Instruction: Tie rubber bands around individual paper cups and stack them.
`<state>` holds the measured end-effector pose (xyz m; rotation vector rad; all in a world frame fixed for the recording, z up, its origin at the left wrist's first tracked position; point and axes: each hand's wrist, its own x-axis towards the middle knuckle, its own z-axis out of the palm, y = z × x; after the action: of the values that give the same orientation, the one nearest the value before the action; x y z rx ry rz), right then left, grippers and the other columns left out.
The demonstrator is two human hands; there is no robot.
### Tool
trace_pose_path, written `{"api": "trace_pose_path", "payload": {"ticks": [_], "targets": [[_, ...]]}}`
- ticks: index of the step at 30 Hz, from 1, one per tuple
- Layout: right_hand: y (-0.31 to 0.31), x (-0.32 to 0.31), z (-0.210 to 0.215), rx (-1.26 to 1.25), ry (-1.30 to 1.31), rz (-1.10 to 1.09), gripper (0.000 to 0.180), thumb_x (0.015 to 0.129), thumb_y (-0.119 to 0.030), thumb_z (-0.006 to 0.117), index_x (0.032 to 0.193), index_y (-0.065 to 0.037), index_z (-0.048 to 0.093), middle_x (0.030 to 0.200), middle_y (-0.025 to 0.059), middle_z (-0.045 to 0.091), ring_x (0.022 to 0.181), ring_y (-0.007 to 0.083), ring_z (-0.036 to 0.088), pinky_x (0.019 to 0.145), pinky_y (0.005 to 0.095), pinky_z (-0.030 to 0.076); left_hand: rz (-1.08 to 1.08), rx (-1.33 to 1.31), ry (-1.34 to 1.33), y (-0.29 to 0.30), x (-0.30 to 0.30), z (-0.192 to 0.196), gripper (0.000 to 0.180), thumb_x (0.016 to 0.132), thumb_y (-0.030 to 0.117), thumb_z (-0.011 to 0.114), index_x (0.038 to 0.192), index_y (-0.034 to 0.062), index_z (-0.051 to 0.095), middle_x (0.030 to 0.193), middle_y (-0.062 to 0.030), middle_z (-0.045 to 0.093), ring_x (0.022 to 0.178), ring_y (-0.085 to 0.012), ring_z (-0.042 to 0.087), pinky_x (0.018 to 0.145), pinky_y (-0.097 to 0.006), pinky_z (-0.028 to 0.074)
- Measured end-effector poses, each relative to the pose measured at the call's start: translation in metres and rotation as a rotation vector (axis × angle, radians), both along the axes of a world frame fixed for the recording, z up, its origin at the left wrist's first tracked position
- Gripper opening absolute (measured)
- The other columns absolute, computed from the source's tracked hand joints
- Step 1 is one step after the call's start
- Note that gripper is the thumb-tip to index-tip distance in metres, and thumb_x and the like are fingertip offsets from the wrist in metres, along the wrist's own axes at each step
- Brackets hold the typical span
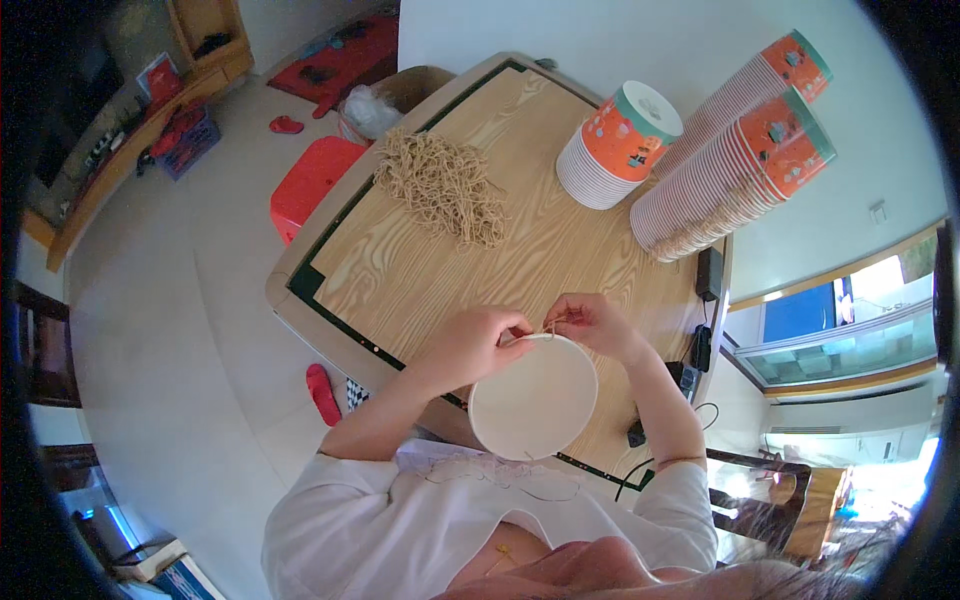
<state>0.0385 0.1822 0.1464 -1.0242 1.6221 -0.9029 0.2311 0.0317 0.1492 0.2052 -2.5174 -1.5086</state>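
A round white paper bucket [535, 400] is held near my body, its pale inside facing up toward me. My left hand [480, 342] is closed on its far rim, fingers beside a thin tan cord [551, 326]. Just right of it, my right hand [592, 322] pinches that cord at the rim. How the cord passes through or around the rim is too small to tell. Farther off on the wood-grain table [560, 260] lies a tangled heap of tan cords [445, 190].
A short stack of orange-and-white paper buckets [605, 165] stands at the table's far right. Beside it, a taller stack [720, 180] has cords along its side, with another tall stack [735, 105] behind. Black adapters [709, 272] line the right edge. A red stool [312, 185] stands left.
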Motion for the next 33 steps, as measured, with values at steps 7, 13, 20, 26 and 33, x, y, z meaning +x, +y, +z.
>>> {"api": "trace_pose_path", "payload": {"ticks": [7,13,20,26,33], "targets": [[-0.001,0.023,0.005,-0.049,0.343,-0.038,0.016,0.084,-0.004,0.068,0.096,-0.003,0.058,0.082,-0.0002,0.060,0.076,0.0072,0.058,0.068,0.0223,0.049,-0.100,0.316,-0.087,-0.012,-0.030,-0.039,0.027,0.089,0.028,0.064,0.086,0.0020,0.069,0.070,-0.0044,0.067,0.062,-0.0086,0.058,0.058,-0.027,0.047],[-0.002,0.021,-0.001,-0.034,0.309,-0.063,0.016,0.083,-0.004,0.069,0.095,-0.003,0.058,0.083,0.0002,0.060,0.078,0.0073,0.058,0.072,0.0231,0.048,-0.070,0.636,-0.140,-0.021,-0.028,-0.064,0.028,0.090,0.030,0.063,0.091,0.0025,0.068,0.075,-0.0022,0.067,0.061,-0.0068,0.054,0.057,-0.023,0.045],[-0.001,0.012,-0.019,-0.024,0.179,0.005,0.016,0.084,-0.002,0.068,0.096,-0.003,0.058,0.086,0.0000,0.061,0.082,0.0079,0.059,0.076,0.0237,0.050,-0.186,0.674,-0.284,-0.012,-0.033,-0.086,0.028,0.092,0.033,0.061,0.092,0.0050,0.067,0.078,0.0017,0.065,0.065,-0.0071,0.055,0.059,-0.023,0.045],[-0.005,0.013,-0.021,-0.053,0.146,0.051,0.014,0.084,0.000,0.067,0.096,-0.003,0.061,0.086,0.0002,0.062,0.083,0.0082,0.060,0.077,0.0240,0.050,-0.185,0.953,-0.222,-0.004,-0.033,-0.099,0.020,0.090,0.026,0.064,0.093,0.0064,0.065,0.075,0.0019,0.061,0.068,-0.0079,0.056,0.062,-0.024,0.046],[0.000,0.005,-0.013,0.079,0.197,0.175,0.008,0.085,-0.009,0.066,0.093,-0.007,0.066,0.081,0.0017,0.066,0.080,0.0104,0.061,0.073,0.0279,0.050,-0.185,0.537,-0.153,-0.016,0.001,-0.085,0.020,0.087,0.021,0.066,0.093,0.0016,0.065,0.081,-0.0038,0.066,0.076,-0.0119,0.060,0.069,-0.029,0.048]]}}
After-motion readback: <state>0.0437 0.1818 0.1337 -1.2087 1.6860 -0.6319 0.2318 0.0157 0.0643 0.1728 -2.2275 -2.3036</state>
